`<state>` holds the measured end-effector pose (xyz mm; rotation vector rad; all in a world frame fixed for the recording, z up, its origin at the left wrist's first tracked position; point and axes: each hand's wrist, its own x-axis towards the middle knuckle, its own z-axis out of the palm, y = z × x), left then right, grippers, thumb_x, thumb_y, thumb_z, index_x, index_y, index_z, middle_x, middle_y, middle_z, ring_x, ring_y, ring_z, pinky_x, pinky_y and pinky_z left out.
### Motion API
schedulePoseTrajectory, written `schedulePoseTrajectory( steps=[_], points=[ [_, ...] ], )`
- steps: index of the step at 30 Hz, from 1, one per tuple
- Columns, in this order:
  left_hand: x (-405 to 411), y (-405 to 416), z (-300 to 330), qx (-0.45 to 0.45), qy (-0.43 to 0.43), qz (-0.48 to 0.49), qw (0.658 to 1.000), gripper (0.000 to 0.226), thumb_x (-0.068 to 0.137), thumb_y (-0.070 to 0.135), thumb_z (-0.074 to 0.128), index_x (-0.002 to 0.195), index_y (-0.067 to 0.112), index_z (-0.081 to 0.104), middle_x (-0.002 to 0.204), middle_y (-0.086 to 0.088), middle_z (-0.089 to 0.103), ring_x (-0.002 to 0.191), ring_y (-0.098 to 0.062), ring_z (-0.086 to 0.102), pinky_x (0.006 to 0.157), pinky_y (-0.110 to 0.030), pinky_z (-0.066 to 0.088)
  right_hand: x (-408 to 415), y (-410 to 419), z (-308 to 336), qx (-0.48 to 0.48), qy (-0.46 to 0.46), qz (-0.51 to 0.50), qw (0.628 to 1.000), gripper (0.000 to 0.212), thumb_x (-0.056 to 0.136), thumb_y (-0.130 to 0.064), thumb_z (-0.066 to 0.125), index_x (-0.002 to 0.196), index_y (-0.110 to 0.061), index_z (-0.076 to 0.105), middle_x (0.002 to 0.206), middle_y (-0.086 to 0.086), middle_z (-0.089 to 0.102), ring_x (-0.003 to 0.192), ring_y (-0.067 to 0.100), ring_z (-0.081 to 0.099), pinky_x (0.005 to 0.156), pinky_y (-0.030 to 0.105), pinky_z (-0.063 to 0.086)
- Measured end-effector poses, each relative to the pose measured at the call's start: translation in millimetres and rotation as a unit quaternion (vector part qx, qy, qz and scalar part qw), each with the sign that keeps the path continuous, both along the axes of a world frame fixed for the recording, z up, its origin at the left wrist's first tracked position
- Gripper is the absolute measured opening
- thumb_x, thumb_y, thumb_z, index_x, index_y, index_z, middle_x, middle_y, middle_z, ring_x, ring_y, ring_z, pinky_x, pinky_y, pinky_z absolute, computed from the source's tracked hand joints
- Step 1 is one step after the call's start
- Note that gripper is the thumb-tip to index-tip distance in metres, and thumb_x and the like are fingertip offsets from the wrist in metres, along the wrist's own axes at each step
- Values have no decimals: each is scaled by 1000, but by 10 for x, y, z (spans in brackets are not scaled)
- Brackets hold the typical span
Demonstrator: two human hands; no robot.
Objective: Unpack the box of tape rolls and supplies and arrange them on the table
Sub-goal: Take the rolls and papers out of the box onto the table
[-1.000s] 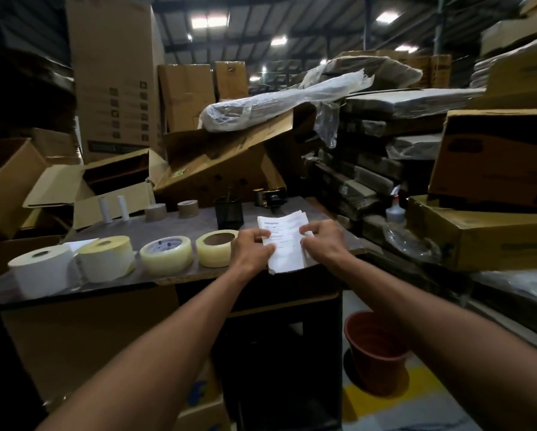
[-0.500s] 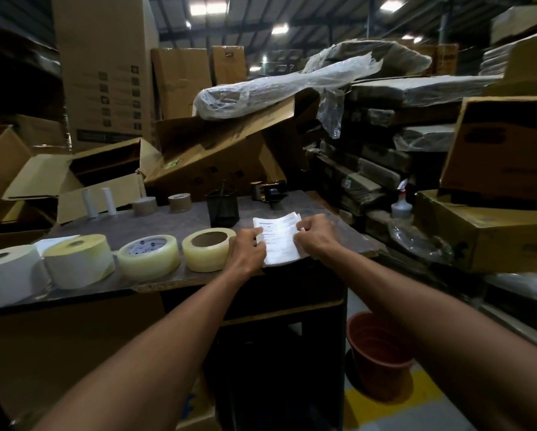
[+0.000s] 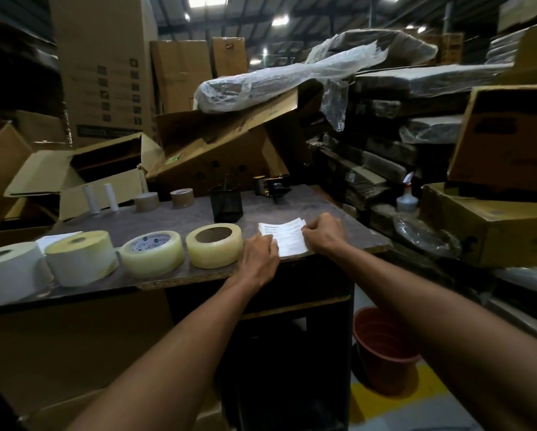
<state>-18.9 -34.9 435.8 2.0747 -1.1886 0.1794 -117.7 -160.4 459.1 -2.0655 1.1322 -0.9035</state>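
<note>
We are gripping the stack of papers (image 3: 287, 239) at the table (image 3: 338, 219) front edge, right of the tape rolls (image 3: 214, 245), left hand (image 3: 259, 255) and right hand (image 3: 323, 233) fingers curled on its sides.

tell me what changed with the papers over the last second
Both hands, left and right, lowered the paper stack from slightly raised to flat on the table near its front edge, still gripping it. The tape rolls stayed put.
</note>
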Motion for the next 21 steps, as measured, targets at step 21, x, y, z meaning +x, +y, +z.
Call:
schedulePoseTrajectory(
  steps=[21],
  points=[
    [-655,913,-574,-124,-26,-86,988,36,95,20,48,126,8,63,124,-8,64,116,-20,59,102,-32,46,-1008,951,-554,-45,-173,49,983,33,96,-25,47,125,-21,64,118,-7,67,105,4,60,94,24,48]
  ],
)
